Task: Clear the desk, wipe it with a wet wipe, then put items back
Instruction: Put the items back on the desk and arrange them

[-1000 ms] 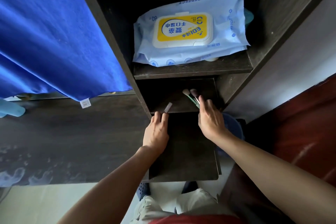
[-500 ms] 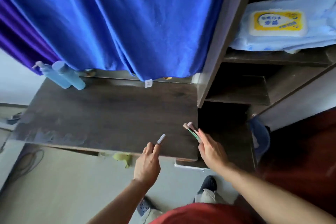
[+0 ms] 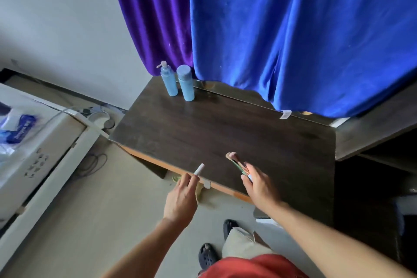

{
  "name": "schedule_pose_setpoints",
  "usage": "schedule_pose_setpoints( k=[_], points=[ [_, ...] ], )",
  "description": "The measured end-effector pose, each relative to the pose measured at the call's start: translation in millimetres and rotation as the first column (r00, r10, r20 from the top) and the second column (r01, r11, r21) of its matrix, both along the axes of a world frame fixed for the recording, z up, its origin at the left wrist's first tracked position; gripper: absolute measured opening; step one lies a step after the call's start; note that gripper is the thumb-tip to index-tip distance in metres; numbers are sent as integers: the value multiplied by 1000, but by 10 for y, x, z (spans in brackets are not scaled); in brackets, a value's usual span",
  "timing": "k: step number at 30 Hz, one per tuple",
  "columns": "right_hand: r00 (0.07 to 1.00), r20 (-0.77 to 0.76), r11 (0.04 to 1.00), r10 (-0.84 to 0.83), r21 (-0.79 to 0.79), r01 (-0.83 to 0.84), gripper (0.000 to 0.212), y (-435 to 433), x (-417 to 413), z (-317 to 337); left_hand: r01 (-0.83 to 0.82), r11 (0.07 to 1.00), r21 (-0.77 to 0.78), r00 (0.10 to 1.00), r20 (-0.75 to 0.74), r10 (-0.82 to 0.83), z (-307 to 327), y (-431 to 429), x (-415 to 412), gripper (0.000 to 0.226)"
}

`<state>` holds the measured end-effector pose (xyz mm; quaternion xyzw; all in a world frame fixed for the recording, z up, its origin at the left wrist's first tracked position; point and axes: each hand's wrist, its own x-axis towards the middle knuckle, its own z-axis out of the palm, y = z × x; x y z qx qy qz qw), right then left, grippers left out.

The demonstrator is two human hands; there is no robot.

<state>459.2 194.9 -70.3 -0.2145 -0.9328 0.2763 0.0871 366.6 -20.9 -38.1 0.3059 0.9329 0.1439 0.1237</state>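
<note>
Returning items to the dark wood-grain desk [image 3: 203, 128]: my left hand [image 3: 180, 198] pinches a small white stick [image 3: 199, 169], my right hand [image 3: 259, 185] grips a bundle of green-handled makeup brushes [image 3: 237, 162], best laid flat beside the two pale-blue plastic bottles [image 3: 178, 82], clear of the edge.

Brushes [image 3: 237, 162], white stick [image 3: 199, 169] over dark desk [image 3: 225, 133]

Single head-worn wide-angle view, looking forward and steeply down from standing height. It is facing the dark tabletop [image 3: 221, 133] and the blue curtain [image 3: 293, 36] behind it, taking in floor and the person's feet at the bottom edge. Both forearms are reaching in from below, fairly near.
</note>
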Motion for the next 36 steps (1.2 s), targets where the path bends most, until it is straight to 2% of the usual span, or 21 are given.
schedule_pose_setpoints(
  k=[6,9,11,15,21,24,27,30,33,36],
  points=[
    [999,-46,1000,17,23,-16,20,112,-806,-1,-23,997,-69,999,-25,22,49,143,-713,46],
    [1000,-22,999,-22,26,22,14,209,-1221,-33,-12,996,-93,1000,3,12,74,287,-1131,41],
    [998,22,996,-62,68,60,11,281,-1468,-48,0,994,-108,1000,6,1,84,420,-1394,43],
    [969,161,977,-190,127,170,19,384,-1913,5,37,996,-76,999,-10,-38,58,723,-1870,46],
    [925,280,964,-256,10,264,24,407,-2466,-102,131,983,-126,989,89,-121,-129,1065,-2463,46],
    [882,309,921,-356,-43,387,24,357,-2680,-208,203,971,-126,972,145,-184,-297,1182,-2723,62],
    [800,343,841,-491,-53,539,23,297,-2876,-306,266,959,-96,955,160,-249,-456,1257,-2925,73],
    [743,339,784,-577,-26,620,23,246,-3047,-355,311,945,-100,941,173,-291,-568,1342,-3083,68],
    [730,311,767,-609,-4,642,22,205,-3180,-380,365,927,-84,923,165,-348,-632,1399,-3152,56],
    [716,300,742,-630,-40,669,27,153,-3239,-384,394,917,-67,910,172,-378,-659,1406,-3169,54]
  ],
)
